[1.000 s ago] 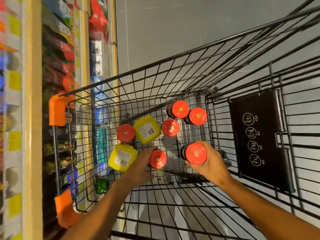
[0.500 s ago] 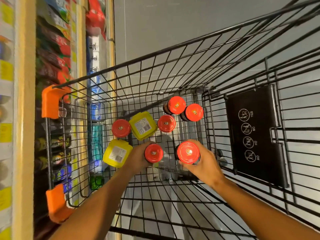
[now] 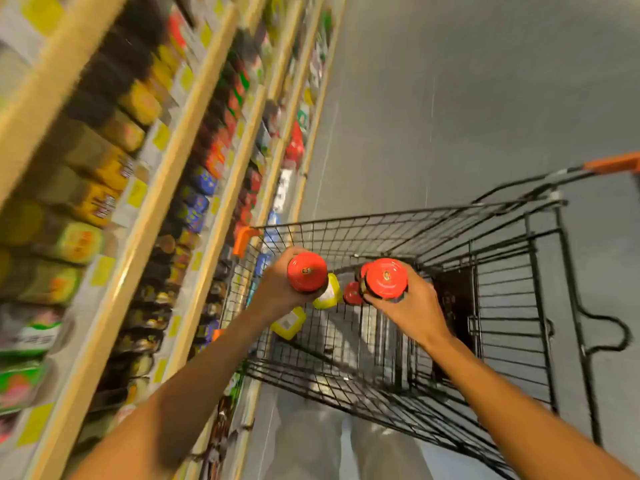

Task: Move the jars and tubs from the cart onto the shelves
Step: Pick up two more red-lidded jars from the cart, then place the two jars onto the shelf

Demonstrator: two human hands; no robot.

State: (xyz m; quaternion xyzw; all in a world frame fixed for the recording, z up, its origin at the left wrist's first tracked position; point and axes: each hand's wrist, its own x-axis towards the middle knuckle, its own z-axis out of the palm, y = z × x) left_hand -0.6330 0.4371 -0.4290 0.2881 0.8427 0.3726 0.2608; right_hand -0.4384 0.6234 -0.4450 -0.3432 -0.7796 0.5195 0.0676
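The shelves (image 3: 145, 216) fill the left side of the view. They are full of packets and jars, but all is blurred, so the labels cannot be read. The pale wooden shelf edges carry small yellow price tags (image 3: 136, 192).

Just right of the shelves stands the wire cart (image 3: 502, 306), with an orange corner guard (image 3: 244, 239) at its far left corner, close to the shelf edge. An orange handle (image 3: 613, 164) shows at the upper right.

The left hand (image 3: 280, 289) is above the left side of the cart. Its fingers are wrapped around a jar with a red lid (image 3: 307, 271), and this jar is lifted up out of the basket, held upright with the lid toward the camera.

Below and between the two hands, some things are on the bottom of the cart. One yellow tub (image 3: 289, 323) lies near the left wall, with a white label on its lid. A second yellow tub (image 3: 329, 292) is partly hidden behind the left hand's jar. Beside it a small red lid (image 3: 352, 292) of another jar is visible, and one more red lid shows only as an edge behind the right jar.

The right hand (image 3: 412, 310) is closed around a second red-lidded jar (image 3: 386, 278), also raised above the basket. A black panel (image 3: 453, 299) is on the right wall of the cart, behind this hand.

Grey floor (image 3: 450, 98) lies beyond the cart.
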